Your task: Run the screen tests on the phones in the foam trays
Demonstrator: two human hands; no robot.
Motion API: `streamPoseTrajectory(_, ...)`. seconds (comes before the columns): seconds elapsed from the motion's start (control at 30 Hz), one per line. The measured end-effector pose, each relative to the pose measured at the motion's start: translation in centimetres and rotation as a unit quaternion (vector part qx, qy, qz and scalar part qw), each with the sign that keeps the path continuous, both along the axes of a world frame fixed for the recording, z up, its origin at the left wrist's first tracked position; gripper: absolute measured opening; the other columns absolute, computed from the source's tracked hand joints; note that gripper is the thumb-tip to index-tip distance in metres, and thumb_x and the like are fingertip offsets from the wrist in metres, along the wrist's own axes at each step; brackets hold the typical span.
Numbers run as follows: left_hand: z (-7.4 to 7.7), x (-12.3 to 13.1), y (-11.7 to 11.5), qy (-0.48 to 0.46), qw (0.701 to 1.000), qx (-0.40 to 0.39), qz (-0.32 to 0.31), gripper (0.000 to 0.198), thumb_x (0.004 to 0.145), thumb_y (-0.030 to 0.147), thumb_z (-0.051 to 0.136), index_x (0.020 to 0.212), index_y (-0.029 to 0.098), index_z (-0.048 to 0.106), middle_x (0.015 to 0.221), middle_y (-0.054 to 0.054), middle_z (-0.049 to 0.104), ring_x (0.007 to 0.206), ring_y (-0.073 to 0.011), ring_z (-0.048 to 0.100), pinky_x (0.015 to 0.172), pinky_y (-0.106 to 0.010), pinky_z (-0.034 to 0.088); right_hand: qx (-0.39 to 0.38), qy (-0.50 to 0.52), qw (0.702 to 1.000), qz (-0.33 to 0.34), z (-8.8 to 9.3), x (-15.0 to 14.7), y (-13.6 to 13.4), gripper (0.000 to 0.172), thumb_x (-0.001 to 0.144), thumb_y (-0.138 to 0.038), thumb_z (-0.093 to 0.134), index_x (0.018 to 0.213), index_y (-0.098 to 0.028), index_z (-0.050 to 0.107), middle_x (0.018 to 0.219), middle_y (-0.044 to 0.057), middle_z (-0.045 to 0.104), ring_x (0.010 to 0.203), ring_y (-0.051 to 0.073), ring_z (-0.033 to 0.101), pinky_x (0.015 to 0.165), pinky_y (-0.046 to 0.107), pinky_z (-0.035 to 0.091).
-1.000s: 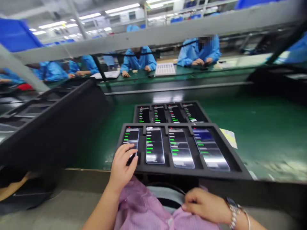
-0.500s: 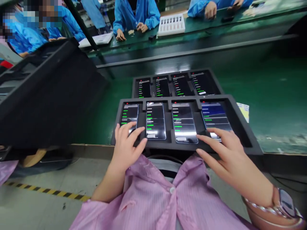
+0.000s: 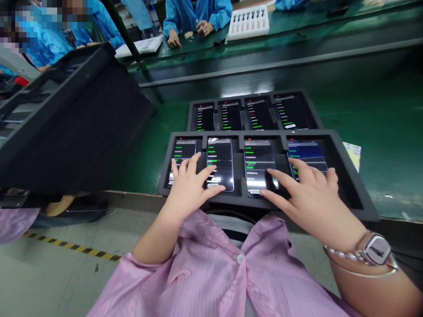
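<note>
Green line surface (image 3: 380, 132), black foam tray (image 3: 343, 163) holding four smartphones (image 3: 220, 154), long axes running away from me. Left hand (image 3: 188, 189) spread over left pair; right hand (image 3: 310, 198) spread over right pair. Fingers rest on screens, neither hand pinching.

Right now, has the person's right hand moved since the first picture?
Yes: the right hand has moved forward, off the pink coat and onto the near black tray, over its third phone and fourth phone.
</note>
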State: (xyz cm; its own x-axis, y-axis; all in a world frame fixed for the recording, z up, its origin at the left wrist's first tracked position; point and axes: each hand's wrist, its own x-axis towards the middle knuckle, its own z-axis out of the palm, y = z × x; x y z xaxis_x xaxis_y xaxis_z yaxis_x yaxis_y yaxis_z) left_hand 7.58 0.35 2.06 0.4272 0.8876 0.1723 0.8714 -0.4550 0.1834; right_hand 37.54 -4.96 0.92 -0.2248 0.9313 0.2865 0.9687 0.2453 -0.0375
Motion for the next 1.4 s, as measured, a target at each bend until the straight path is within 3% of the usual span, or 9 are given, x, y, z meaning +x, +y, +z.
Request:
streamPoseTrajectory(0.07, -0.4, -0.3, -0.3, -0.038, 0.999, 0.026, 0.007, 0.059, 0.096, 0.064, 0.067, 0.144, 0.031, 0.063, 0.164, -0.018, 0.040, 0.148, -0.0421, 0.041, 0.122, -0.081, 0.012, 0.015, 0.025, 1.000, 0.004, 0.0, -0.6, -0.4, 0.066, 0.107, -0.064, 0.035, 0.139, -0.015, 0.065, 0.151, 0.031, 0.043, 0.136, 0.055, 0.046, 0.105, 0.086, 0.033)
streamPoseTrajectory(0.17, -1.2, -0.6, -1.0, -0.086, 0.992, 0.083, 0.030, 0.061, 0.095, 0.064, 0.068, 0.143, 0.027, 0.061, 0.159, -0.016, 0.048, 0.147, -0.0394, 0.043, 0.126, -0.075, 0.009, 0.035, 0.045, 0.998, 0.012, -0.3, -1.3, -1.0, 0.062, 0.107, -0.058, 0.040, 0.142, -0.011, 0.061, 0.155, 0.032, 0.039, 0.146, 0.056, 0.036, 0.114, 0.082, 0.029)
streamPoseTrajectory(0.37, -1.7, -0.3, -1.0, -0.080, 0.991, 0.109, 0.015, 0.048, 0.098, 0.058, 0.065, 0.133, 0.025, 0.067, 0.151, -0.012, 0.060, 0.144, -0.0344, 0.048, 0.131, -0.064, 0.008, 0.058, 0.057, 0.996, 0.046, -1.0, -1.2, -0.7, 0.068, 0.108, -0.062, 0.034, 0.146, -0.010, 0.053, 0.150, 0.032, 0.047, 0.146, 0.054, 0.039, 0.116, 0.076, 0.035)
streamPoseTrajectory(0.67, -1.3, -0.1, -0.9, -0.067, 0.994, 0.082, 0.007, 0.043, 0.099, 0.055, 0.064, 0.132, 0.027, 0.070, 0.154, -0.011, 0.057, 0.148, -0.0369, 0.043, 0.128, -0.067, 0.014, 0.057, 0.057, 0.996, 0.035, -1.2, -1.5, -0.5, 0.080, 0.107, -0.066, 0.034, 0.165, -0.011, 0.028, 0.150, 0.028, 0.051, 0.147, 0.049, 0.041, 0.120, 0.072, 0.034)
streamPoseTrajectory(0.83, -1.3, -0.2, -0.9, -0.066, 0.995, 0.071, 0.005, 0.046, 0.100, 0.053, 0.062, 0.136, 0.026, 0.067, 0.154, -0.011, 0.057, 0.147, -0.0366, 0.043, 0.128, -0.066, 0.017, 0.048, 0.043, 0.997, 0.044, -1.3, -1.2, -0.7, 0.072, 0.107, -0.064, 0.036, 0.165, -0.020, 0.035, 0.155, 0.025, 0.046, 0.147, 0.052, 0.039, 0.116, 0.076, 0.035)
streamPoseTrajectory(1.07, -1.7, 0.0, -0.8, -0.062, 0.995, 0.077, 0.002, 0.041, 0.098, 0.055, 0.065, 0.125, 0.026, 0.072, 0.156, -0.011, 0.055, 0.148, -0.0410, 0.041, 0.126, -0.070, 0.020, 0.037, 0.070, 0.996, 0.028, -1.3, -1.4, -0.6, 0.085, 0.106, -0.069, 0.029, 0.171, -0.015, 0.015, 0.156, 0.026, 0.046, 0.149, 0.051, 0.037, 0.118, 0.075, 0.033)
streamPoseTrajectory(1.2, -0.8, -1.9, -1.2, -0.118, 0.990, 0.076, 0.003, 0.052, 0.101, 0.058, 0.060, 0.142, 0.025, 0.058, 0.161, -0.014, 0.049, 0.152, -0.0367, 0.040, 0.127, -0.065, 0.023, 0.052, 0.066, 0.996, 0.026, -1.3, -1.6, -0.5, 0.085, 0.107, -0.069, 0.028, 0.167, -0.009, 0.027, 0.154, 0.029, 0.047, 0.148, 0.051, 0.039, 0.118, 0.074, 0.034)
streamPoseTrajectory(1.3, -0.4, -4.9, -1.4, -0.159, 0.979, 0.115, 0.054, 0.053, 0.101, 0.055, 0.060, 0.145, 0.025, 0.053, 0.158, -0.016, 0.051, 0.152, -0.0340, 0.041, 0.127, -0.060, 0.027, 0.053, 0.065, 0.996, 0.028, -1.3, -1.7, -0.5, 0.086, 0.106, -0.070, 0.026, 0.166, -0.009, 0.028, 0.156, 0.029, 0.046, 0.150, 0.050, 0.036, 0.121, 0.072, 0.031)
streamPoseTrajectory(1.4, -1.1, -7.6, -1.3, -0.156, 0.974, 0.111, 0.118, 0.053, 0.100, 0.055, 0.062, 0.142, 0.023, 0.055, 0.157, -0.017, 0.051, 0.150, -0.0352, 0.042, 0.125, -0.059, 0.033, 0.040, 0.064, 0.997, 0.000, -1.5, -2.0, -0.5, 0.091, 0.105, -0.072, 0.025, 0.168, -0.007, 0.021, 0.158, 0.028, 0.044, 0.154, 0.046, 0.032, 0.126, 0.066, 0.028)
